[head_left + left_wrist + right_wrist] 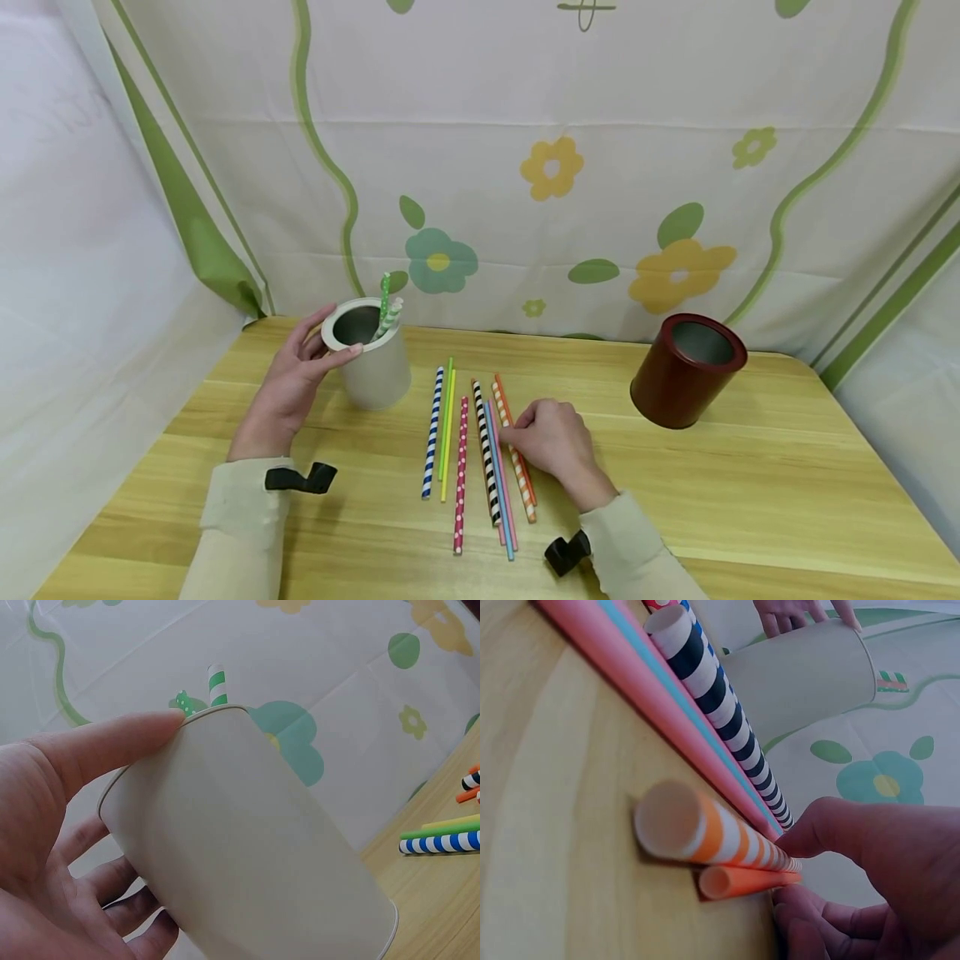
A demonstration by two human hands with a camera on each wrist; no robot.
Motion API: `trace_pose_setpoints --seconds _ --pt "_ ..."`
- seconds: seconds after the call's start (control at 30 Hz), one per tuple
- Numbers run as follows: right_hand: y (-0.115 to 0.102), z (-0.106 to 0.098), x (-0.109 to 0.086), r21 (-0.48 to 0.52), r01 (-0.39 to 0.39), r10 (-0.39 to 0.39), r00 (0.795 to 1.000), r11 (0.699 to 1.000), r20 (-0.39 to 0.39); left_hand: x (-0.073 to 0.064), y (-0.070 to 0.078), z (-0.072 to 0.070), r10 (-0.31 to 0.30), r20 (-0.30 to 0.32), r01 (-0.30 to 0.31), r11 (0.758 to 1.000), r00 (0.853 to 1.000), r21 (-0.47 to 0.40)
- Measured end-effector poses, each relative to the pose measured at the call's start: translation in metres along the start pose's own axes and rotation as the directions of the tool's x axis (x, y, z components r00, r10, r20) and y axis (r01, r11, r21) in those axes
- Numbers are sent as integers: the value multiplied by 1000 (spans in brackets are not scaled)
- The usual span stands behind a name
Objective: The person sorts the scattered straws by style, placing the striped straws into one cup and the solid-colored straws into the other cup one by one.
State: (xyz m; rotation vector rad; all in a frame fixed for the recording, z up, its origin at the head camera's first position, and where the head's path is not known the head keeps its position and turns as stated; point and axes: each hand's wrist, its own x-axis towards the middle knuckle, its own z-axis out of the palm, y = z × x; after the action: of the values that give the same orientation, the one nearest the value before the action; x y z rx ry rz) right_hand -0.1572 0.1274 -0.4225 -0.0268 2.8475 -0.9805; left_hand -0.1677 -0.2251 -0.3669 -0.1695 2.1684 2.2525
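Observation:
My left hand [291, 386] grips a white canister [247, 840] by its rim, thumb on the near side and fingers on the left. The canister stands tilted at the table's back left. A green dotted straw [386, 287] and a green-and-white striped straw [390, 315] stick out of it. My right hand [553, 440] is low over the straws on the table, pinching an orange-and-white striped straw [716, 835] between thumb and fingers. A plain orange straw [739, 882] lies right beside it. Next to these are pink [505, 492], light blue [500, 492] and black-and-white striped [486, 454] straws.
A dark red canister [667, 379] stands tilted at the back right. Left of the black-striped straw lie a pink dotted straw [461, 483], yellow [447, 442] and green [443, 433] straws, and a blue-striped straw [432, 437]. Patterned cloth [480, 150] hangs behind the wooden table [750, 508].

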Motion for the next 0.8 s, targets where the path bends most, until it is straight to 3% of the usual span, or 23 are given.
trace_pose_setpoints --seconds 0.8 --pt "6 -4 3 70 11 -12 1000 997 13 0 0 0 -6 -5 6 1000 1000 2"
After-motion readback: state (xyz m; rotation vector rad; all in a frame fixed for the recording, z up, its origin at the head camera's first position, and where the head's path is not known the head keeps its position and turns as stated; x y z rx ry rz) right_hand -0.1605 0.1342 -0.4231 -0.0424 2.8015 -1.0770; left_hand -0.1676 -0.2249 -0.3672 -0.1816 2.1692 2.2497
